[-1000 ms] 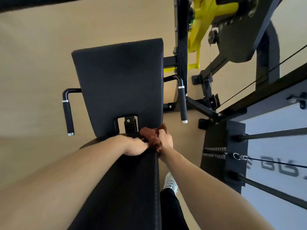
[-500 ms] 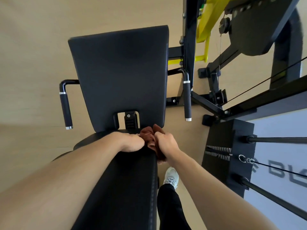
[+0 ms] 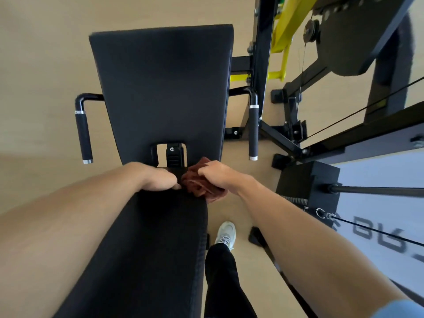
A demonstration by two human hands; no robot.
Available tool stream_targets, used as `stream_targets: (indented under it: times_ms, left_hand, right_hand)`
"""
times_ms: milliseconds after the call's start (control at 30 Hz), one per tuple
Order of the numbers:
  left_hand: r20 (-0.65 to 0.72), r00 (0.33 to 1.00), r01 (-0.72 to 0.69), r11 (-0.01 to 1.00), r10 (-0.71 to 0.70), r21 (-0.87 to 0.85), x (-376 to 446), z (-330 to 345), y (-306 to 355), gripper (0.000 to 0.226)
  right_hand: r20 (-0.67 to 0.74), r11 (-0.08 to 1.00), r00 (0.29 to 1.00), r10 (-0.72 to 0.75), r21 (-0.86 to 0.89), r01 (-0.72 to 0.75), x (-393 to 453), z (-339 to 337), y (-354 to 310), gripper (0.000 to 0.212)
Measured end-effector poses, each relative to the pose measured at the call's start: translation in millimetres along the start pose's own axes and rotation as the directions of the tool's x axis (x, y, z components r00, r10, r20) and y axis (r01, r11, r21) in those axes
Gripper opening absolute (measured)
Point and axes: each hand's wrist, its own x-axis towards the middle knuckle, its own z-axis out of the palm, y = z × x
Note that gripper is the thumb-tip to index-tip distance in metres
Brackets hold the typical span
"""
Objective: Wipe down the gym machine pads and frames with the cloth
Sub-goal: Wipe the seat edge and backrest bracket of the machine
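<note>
A crumpled reddish-brown cloth (image 3: 197, 184) lies at the far end of the long black back pad (image 3: 156, 249), near its right edge. My right hand (image 3: 218, 175) grips the cloth from the right. My left hand (image 3: 158, 177) sits beside it with fingers curled over the pad's end, touching the cloth's left side. Beyond them lies the wide black seat pad (image 3: 160, 86), with a black adjuster bracket (image 3: 173, 154) in the gap between the two pads.
Two black foam-grip handles (image 3: 83, 134) (image 3: 253, 131) flank the seat pad. A black and yellow frame (image 3: 282, 35), cables and a weight stack (image 3: 307, 184) stand at the right. My leg and white shoe (image 3: 226, 235) are on the tan floor right of the back pad.
My right hand has shifted rightward and turned more over the cloth at the pad's right edge. The left hand stays on the pad's end. The view has tilted slightly.
</note>
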Motion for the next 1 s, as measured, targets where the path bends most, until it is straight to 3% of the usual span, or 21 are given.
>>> stream_targets:
  times_ms: [167, 233, 300, 400, 500, 567, 667, 700, 767, 900, 1000]
  left_hand:
    - [-0.022, 0.995, 0.085, 0.933, -0.099, -0.351, 21.1, -15.3, -38.5, 0.051]
    - [-0.047, 0.993, 0.083, 0.91, -0.112, -0.406, 29.3, -17.8, -46.3, 0.047]
    - [-0.021, 0.994, 0.082, 0.866, -0.107, -0.493, 33.5, -17.9, -49.4, 0.045]
    - [-0.048, 0.996, 0.033, 0.792, -0.078, -0.609, 27.0, -14.8, -53.0, 0.045]
    - [-0.077, 0.997, -0.039, 0.72, -0.02, -0.692, 15.8, -10.9, -68.0, 0.06]
    - [-0.103, 0.995, -0.073, 0.751, 0.006, -0.657, 2.4, -12.4, -79.7, 0.059]
    - [-0.171, 0.984, -0.035, 0.904, -0.042, -0.426, -23.2, -26.9, -104.8, 0.042]
    - [-0.184, 0.981, 0.002, 0.949, -0.063, -0.314, -30.4, -31.6, -116.3, 0.046]
    - [-0.072, 0.988, 0.115, 0.967, -0.135, -0.226, -47.7, -36.5, -144.8, 0.053]
    - [0.12, 0.981, 0.183, 0.933, -0.152, -0.311, -78.5, -32.3, -177.6, 0.05]
    - [0.102, 0.991, 0.122, 0.924, -0.091, -0.363, -86.9, -40.2, -194.9, 0.047]
  right_hand:
    - [0.114, 0.98, 0.992, -0.063, -0.181, 0.083, 27.0, 10.2, 1.1, 0.038]
    - [0.176, 0.997, 0.984, -0.004, -0.071, 0.017, 30.3, 10.6, -4.4, 0.02]
    - [0.172, 0.99, 0.985, -0.016, -0.136, 0.04, 38.6, 12.2, -8.4, 0.006]
    - [0.134, 0.949, 0.991, 0.022, -0.315, 0.021, 44.5, 16.2, -24.8, 0.023]
    - [0.263, 0.941, 0.961, 0.082, -0.338, 0.012, 11.6, 32.0, -61.7, 0.038]
    - [0.352, 0.929, 0.93, 0.11, -0.369, 0.03, -14.6, 48.5, -85.4, 0.033]
    - [0.413, 0.89, 0.899, 0.146, -0.451, 0.063, -38.7, 71.1, -104.8, 0.037]
    - [0.409, 0.88, 0.9, 0.147, -0.47, 0.07, -40.0, 72.7, -105.2, 0.04]
    - [0.383, 0.861, 0.912, 0.146, -0.503, 0.074, -38.5, 73.2, -99.6, 0.049]
    - [0.347, 0.753, 0.928, 0.132, -0.645, 0.134, -50.9, 86.7, -99.3, 0.075]
    - [0.408, 0.73, 0.897, 0.167, -0.663, 0.165, -90.4, 111.6, -127.2, 0.054]
